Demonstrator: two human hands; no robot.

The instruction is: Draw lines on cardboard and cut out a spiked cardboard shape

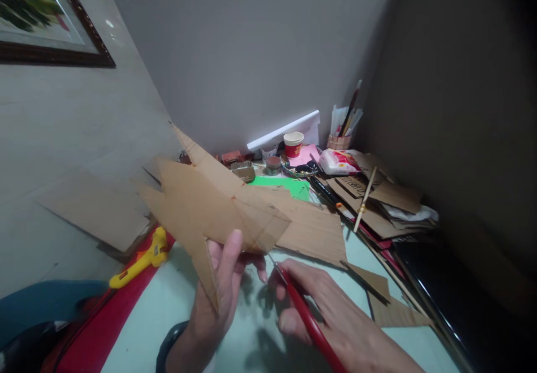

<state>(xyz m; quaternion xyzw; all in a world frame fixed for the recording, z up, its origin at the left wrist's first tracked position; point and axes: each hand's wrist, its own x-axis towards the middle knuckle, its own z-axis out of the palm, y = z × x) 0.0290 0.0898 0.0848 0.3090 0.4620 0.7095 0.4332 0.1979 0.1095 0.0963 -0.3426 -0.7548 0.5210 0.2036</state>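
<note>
My left hand (222, 289) grips a jagged, pointed piece of brown cardboard (205, 205) from below, thumb pressed on its lower edge, and holds it up over the pale green table (168, 311). My right hand (323, 311) is closed around a thin red-handled tool (306, 317). Its metal tip touches the cardboard's lower right edge, next to my left fingers. I cannot tell whether the tool is a knife or a pen.
A yellow glue gun (140, 261) lies at the left on a red surface. More cardboard sheets (314, 227) and scraps (394, 306) cover the table. At the back stand a red paper cup (293, 143), a brush holder (339, 138), green paper (285, 185) and a white packet (339, 161).
</note>
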